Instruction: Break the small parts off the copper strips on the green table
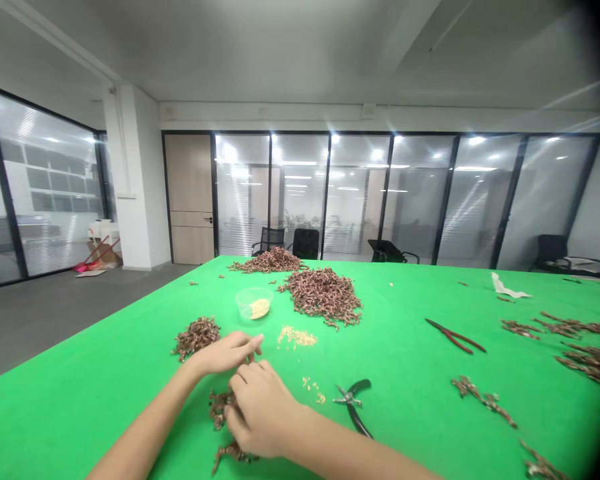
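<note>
My left hand (225, 353) and my right hand (260, 410) meet over a small heap of brown twisted pieces (220, 407) on the green table (405, 373). The left fingers are pinched together at the right hand's fingertips. The right hand is curled, fingers closed on something I cannot make out. More brown pieces (233, 455) lie just below the right hand. Black-handled pliers (353, 403) lie to the right of it. Small pale grains (297, 337) are scattered beyond the hands.
A clear plastic cup (253, 303) holding pale grains stands ahead, with brown piles left (196, 335), behind (324, 297) and further back (270, 261). Red-handled pliers (455, 335) and more brown pieces (587, 357) lie to the right. Glass partitions and office chairs stand beyond the table.
</note>
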Action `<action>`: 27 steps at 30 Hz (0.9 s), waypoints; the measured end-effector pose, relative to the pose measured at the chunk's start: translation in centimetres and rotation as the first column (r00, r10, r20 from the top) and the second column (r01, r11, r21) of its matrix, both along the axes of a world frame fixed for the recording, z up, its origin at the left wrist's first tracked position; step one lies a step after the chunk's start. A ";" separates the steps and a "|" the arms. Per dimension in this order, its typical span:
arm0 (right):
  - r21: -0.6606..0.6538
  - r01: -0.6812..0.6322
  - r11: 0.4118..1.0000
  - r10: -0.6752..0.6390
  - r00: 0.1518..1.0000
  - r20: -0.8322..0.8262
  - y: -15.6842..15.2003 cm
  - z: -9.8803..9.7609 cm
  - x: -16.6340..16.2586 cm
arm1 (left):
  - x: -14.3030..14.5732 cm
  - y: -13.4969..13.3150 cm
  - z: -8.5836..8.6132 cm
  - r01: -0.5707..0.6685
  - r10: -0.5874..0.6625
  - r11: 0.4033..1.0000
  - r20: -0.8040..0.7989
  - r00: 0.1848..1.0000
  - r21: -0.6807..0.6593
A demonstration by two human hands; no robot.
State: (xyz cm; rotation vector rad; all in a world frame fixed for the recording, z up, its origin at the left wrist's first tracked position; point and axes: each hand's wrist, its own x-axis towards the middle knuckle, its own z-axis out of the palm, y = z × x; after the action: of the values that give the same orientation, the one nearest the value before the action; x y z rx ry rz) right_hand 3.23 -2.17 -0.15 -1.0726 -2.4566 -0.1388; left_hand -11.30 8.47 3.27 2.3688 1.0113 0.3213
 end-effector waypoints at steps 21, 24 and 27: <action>0.091 -0.086 0.992 0.074 0.989 0.127 -7.5 1.6 8.2 | -1.8 2.1 -1.3 -0.065 0.142 0.945 -0.222 0.965 0.322; 0.136 0.007 0.991 -0.025 0.991 0.134 -9.3 1.4 11.8 | -1.2 2.0 -1.7 -0.057 0.138 0.943 -0.230 0.963 0.329; 0.182 0.213 0.960 -0.234 0.967 0.098 -11.0 1.4 17.9 | -0.6 2.0 -2.0 -0.050 0.132 0.940 -0.225 0.965 0.338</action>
State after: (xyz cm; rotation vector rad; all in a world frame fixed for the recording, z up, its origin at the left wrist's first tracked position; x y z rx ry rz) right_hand 21.09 -13.14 1.22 -1.2951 -2.3660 -0.4884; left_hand -11.94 10.46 1.28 2.7186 1.2701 0.2524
